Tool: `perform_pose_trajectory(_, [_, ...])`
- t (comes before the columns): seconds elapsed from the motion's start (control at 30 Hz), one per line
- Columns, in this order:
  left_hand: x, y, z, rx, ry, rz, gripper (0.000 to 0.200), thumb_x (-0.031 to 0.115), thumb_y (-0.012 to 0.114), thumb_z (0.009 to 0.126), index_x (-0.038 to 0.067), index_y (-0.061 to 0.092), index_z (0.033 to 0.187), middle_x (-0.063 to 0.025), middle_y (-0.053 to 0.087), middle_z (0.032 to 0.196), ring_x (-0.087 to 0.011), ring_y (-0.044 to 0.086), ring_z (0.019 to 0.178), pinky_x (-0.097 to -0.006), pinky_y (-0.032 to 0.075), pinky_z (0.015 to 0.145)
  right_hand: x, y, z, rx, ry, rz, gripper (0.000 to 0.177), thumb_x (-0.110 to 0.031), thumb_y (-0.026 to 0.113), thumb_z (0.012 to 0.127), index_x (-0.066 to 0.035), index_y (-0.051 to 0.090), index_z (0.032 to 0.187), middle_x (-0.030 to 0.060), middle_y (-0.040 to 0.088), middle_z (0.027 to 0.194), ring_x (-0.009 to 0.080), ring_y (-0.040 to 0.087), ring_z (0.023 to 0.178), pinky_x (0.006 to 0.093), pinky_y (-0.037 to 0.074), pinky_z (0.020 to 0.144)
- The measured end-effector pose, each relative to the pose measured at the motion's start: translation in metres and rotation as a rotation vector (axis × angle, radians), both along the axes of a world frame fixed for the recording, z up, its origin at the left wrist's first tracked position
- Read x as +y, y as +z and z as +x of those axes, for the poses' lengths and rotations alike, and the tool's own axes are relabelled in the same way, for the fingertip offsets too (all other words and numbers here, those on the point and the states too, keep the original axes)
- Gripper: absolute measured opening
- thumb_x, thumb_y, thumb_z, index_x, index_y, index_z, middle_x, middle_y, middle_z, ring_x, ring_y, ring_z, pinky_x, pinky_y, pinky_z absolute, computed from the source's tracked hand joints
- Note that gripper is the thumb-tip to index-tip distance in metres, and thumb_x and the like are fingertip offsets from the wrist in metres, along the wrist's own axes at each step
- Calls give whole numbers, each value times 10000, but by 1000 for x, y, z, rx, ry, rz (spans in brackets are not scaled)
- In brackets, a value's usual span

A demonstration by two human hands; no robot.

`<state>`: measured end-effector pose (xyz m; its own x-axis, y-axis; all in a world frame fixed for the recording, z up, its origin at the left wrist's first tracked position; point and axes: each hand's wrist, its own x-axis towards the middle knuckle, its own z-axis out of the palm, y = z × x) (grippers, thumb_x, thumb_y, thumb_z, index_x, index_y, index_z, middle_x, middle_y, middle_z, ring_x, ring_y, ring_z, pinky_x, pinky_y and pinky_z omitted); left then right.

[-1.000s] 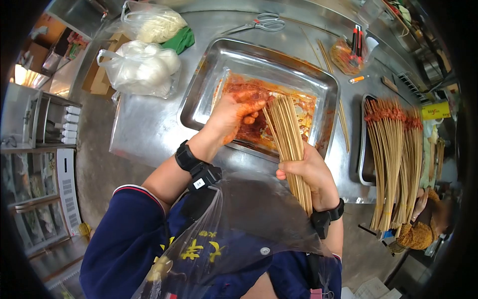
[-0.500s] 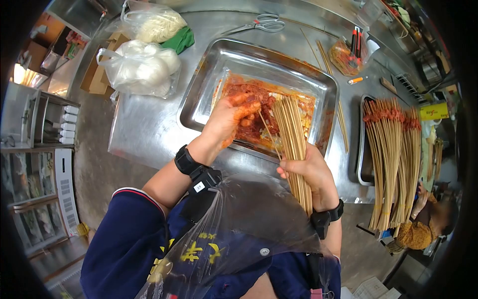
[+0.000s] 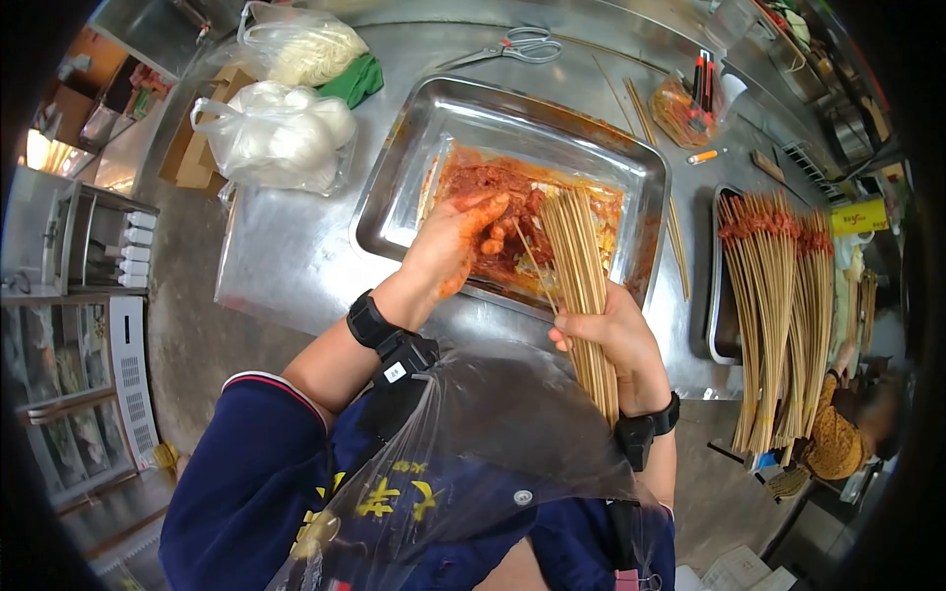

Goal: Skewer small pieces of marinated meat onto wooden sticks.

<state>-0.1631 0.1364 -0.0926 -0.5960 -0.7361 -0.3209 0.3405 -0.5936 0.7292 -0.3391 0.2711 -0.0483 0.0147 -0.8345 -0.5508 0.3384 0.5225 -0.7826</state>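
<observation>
My left hand (image 3: 448, 241), smeared with red sauce, is over the metal tray (image 3: 394, 197). Its fingers curl around dark red marinated meat (image 3: 484, 225), with the thumb raised along the top; exactly how much meat it holds is hidden. More sauced meat (image 3: 473, 175) lies in the tray. A thick bundle of bamboo skewers (image 3: 579, 271) is gripped by my right hand (image 3: 616, 335), points upward over the tray's near edge. One single skewer (image 3: 533, 258) slants away from the bundle between thumb and fingers, its tip close to my left fingers.
Finished meat skewers (image 3: 774, 295) rest on a tray at the right. Plastic bags of white food (image 3: 286, 138) stand at the back left. Scissors (image 3: 527, 45), loose skewers (image 3: 641, 108) and an orange pen-like knife (image 3: 706, 157) lie behind the tray. Another person (image 3: 838, 433) is at far right.
My left thumb and fingers have moved apart a little from the single skewer's tip, the fingers lower. My right hand and the bundle stay put. The other person has shifted slightly.
</observation>
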Motion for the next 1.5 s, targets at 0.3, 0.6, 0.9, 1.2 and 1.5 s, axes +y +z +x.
perform_pose_trajectory(0.3, [12, 5, -1, -149, -207, -4, 208, 185, 598, 886, 1, 644, 969, -16, 631, 799, -57, 522, 604, -188, 414, 504, 0, 0, -1, -4, -28, 4, 317, 10, 626, 714, 25, 503, 1006, 78, 563, 779, 159, 608, 652, 272, 501, 562])
perform_pose_trajectory(0.6, [17, -3, -12, -264, -146, -90, 180, 188, 625, 862, 12, 647, 889, -11, 601, 726, -59, 496, 580, -203, 371, 493, 5, -5, -11, 18, -85, -120, 368, -2, 622, 710, 35, 513, 1059, 107, 609, 854, 169, 617, 712, 272, 505, 602])
perform_pose_trajectory(0.9, [9, -2, -32, -365, -75, -130, 134, 132, 561, 889, 21, 618, 937, -29, 624, 799, -99, 559, 658, -234, 438, 559, 8, 1, -18, -183, -159, -59, 390, -51, 585, 701, 77, 503, 1061, 153, 602, 907, 225, 635, 808, 317, 554, 723])
perform_pose_trajectory(1.2, [-6, -13, -45, -1067, -499, -1427, 187, 8, 575, 712, -11, 631, 890, -216, 609, 884, -384, 576, 862, -428, 471, 749, 18, -14, -35, -216, -266, -77, 410, -28, 574, 672, 65, 497, 1063, 82, 536, 873, 172, 613, 727, 319, 556, 739])
perform_pose_trajectory(1.5, [3, -8, -61, -1138, -763, -1504, 96, 26, 593, 679, -39, 584, 748, -235, 607, 790, -380, 600, 807, -469, 480, 708, 23, -11, -35, -180, -239, -53, 365, -29, 608, 689, 34, 514, 1035, 78, 560, 875, 156, 614, 714, 287, 523, 717])
